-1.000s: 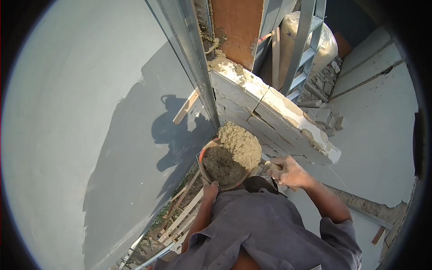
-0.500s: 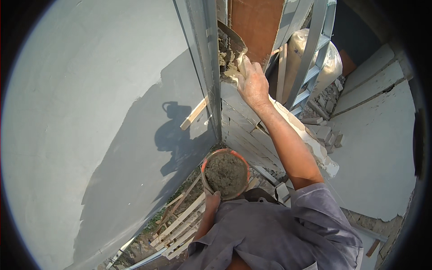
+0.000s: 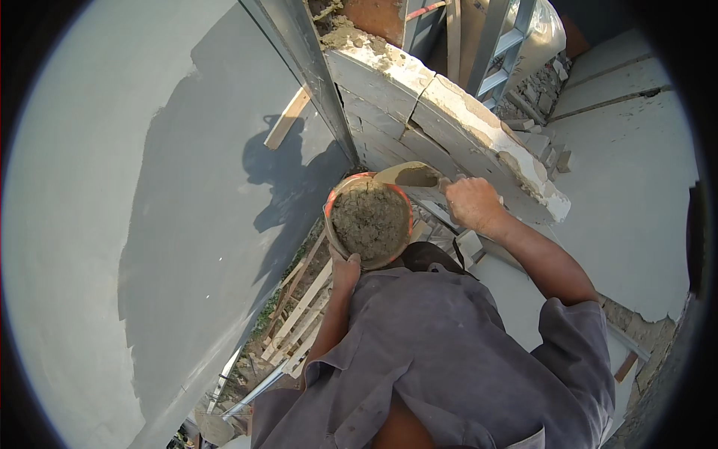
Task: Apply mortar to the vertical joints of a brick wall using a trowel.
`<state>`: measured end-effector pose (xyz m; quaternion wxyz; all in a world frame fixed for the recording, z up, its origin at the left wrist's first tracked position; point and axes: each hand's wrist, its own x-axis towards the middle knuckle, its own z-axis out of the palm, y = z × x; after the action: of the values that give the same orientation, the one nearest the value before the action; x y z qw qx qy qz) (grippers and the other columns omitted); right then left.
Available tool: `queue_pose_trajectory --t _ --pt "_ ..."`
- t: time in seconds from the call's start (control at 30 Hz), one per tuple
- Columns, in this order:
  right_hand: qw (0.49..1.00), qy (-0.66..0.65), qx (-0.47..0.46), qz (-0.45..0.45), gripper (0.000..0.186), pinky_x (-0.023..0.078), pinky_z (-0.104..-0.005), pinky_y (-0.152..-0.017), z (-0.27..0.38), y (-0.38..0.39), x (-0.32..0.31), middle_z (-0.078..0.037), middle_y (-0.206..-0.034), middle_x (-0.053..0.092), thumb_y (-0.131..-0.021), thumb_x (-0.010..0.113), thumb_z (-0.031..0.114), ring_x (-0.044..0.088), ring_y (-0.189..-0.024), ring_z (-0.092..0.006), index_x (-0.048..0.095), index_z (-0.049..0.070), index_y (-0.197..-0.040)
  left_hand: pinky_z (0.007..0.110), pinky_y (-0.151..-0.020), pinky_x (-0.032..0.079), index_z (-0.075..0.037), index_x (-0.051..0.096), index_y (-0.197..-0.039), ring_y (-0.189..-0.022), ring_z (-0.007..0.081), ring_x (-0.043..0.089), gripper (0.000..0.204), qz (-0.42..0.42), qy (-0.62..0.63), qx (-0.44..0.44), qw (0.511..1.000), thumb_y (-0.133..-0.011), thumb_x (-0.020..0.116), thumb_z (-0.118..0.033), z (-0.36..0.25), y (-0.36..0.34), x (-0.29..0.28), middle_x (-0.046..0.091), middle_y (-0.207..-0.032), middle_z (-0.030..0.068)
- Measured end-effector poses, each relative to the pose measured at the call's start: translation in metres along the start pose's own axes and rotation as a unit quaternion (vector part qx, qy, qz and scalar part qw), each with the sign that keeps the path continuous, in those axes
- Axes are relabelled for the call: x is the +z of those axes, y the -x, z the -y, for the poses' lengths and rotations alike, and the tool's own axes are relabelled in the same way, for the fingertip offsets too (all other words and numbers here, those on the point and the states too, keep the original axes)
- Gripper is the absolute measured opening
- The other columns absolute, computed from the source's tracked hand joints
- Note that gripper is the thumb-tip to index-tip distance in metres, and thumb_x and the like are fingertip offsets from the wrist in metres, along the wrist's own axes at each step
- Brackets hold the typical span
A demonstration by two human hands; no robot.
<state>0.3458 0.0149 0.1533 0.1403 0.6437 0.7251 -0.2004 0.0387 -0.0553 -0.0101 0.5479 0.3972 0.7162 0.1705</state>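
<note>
Beside wall [image 3: 449,112]: bucket [image 3: 370,221] (left hand [image 3: 345,269] under).

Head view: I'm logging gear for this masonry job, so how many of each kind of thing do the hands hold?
Round orange-rimmed bucket of grey mortar, in left hand: 1
Flat metal trowel, in right hand: 1
Total: 2

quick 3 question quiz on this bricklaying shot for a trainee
1. True or false: the bucket is empty.
2. Which hand grips the trowel: A left, B right?
3. What does the left hand hold?

Key:
1. False; it holds grey mortar.
2. B; the right hand grips its handle, blade over the bucket's rim.
3. The near side of the bucket, next to the block wall.
</note>
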Motion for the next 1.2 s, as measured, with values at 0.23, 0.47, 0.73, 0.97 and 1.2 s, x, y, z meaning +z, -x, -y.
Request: queue_pose_trajectory --t 0.23,0.47,0.73,0.97,1.2 --pt "0.972 -0.105 -0.07 0.198 0.024 0.052 -0.047 -0.075 0.028 -0.044 0.119 -0.018 -0.091 0.067 -0.08 0.057 0.02 0.066 -0.088 -0.0343 0.065 0.003 -0.095 0.037 -0.101 0.038 0.005 0.013 -0.144 -0.12 0.0359 0.05 0.081 0.026 -0.039 0.032 0.998 -0.075 0.052 -0.011 -0.007 0.014 0.0 0.048 -0.129 0.028" --pt "0.949 -0.247 -0.112 0.161 0.02 0.049 -0.049 -0.076 0.05 -0.029 0.158 -0.021 -0.085 0.064 -0.082 0.053 0.02 0.063 -0.083 -0.0387 0.06 0.002 -0.086 0.033 -0.1 0.038 -0.003 0.011 -0.147 -0.119 0.0315 0.05 0.084 0.032 -0.038 -0.02 0.999 -0.074 0.051 -0.007 -0.004 0.033 -0.011 0.049 -0.129 0.0221" --pt "0.909 -0.384 -0.123 0.111 0.02 0.048 -0.0422 -0.067 0.029 -0.004 0.147 -0.02 -0.078 0.063 -0.079 0.058 0.018 0.062 -0.073 -0.0344 0.061 0.0 -0.088 0.037 -0.102 0.037 -0.001 0.017 -0.145 -0.12 0.0367 0.05 0.078 0.001 0.042 -0.01 0.999 -0.076 0.053 -0.013 0.015 0.009 -0.015 0.05 -0.127 0.0272" --pt "0.898 -0.425 -0.052 0.099 0.019 0.045 -0.0395 -0.059 0.026 0.03 0.072 -0.014 -0.063 0.054 -0.079 0.06 0.016 0.052 -0.058 -0.0251 0.055 -0.001 -0.077 0.037 -0.101 0.038 0.002 0.009 -0.147 -0.119 0.0372 0.051 0.086 0.029 0.071 -0.001 0.997 -0.075 0.055 -0.013 0.013 -0.022 -0.008 0.05 -0.129 0.0277" --pt "0.84 -0.534 0.053 0.078 0.01 0.04 -0.0258 -0.045 0.013 0.052 -0.098 -0.001 -0.058 0.049 -0.081 0.054 0.005 0.05 -0.051 -0.0077 0.054 -0.003 -0.075 0.038 -0.101 0.038 0.005 0.009 -0.146 -0.122 0.0394 0.049 0.087 0.017 -0.009 -0.003 1.0 -0.075 0.056 -0.017 0.0 -0.03 -0.009 0.047 -0.131 0.0311"
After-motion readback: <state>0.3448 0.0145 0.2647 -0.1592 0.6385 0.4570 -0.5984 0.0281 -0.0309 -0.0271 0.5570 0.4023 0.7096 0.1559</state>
